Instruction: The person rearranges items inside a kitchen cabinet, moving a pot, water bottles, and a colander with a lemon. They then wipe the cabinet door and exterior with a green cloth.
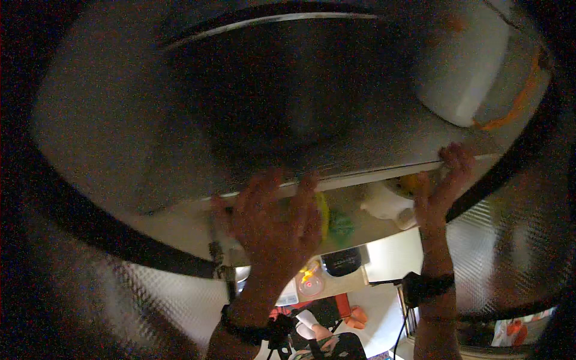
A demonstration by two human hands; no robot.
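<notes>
My left hand (274, 220) is raised in dim light, its fingers spread across the pale edge strip (355, 181) of a broad dark panel (279, 99). Whether it grips the strip or only rests there is hard to see. Farther right, my right hand (438, 193) has its fingers bent over the same strip, with the thumb side below it. Both wrists wear dark bands. Between the hands lie a green crumpled thing (341, 225), a yellow curved edge (323, 211) and a white rounded object (387, 202), all blurred.
A white cylindrical object (463, 76) and an orange cord (517, 110) appear at upper right. Silvery textured surfaces (477, 252) flank the opening. Below are a table (328, 288) with a clear round container (310, 284) and a black object (342, 262), plus another hand (321, 332) beside something white.
</notes>
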